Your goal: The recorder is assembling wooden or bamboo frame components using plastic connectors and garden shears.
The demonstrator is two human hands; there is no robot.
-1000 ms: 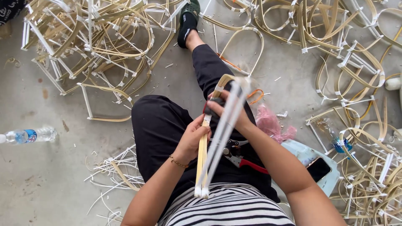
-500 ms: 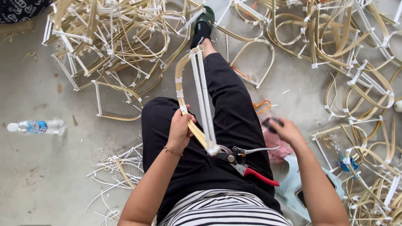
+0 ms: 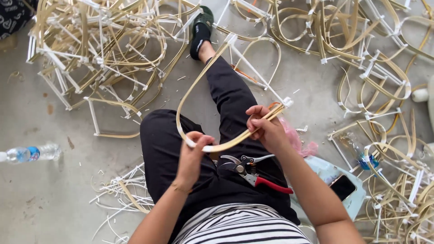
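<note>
I sit on the concrete floor in black trousers, one leg stretched forward. A curved cane frame with white plastic sleeves arches over my lap. My left hand grips its lower bend at a white sleeve. My right hand pinches the straight strips of the same frame near their white end. Red-handled pruning shears lie on my lap just under both hands, untouched.
Heaps of bent cane frames fill the floor ahead left and to the right. White offcuts lie by my left thigh. A water bottle lies far left. A phone rests on a pale blue stool; pink plastic is beside it.
My right hand came back from the right side and took hold of the frame's strips. The frame swung from upright to lying across my lap, bent into a wider loop.
</note>
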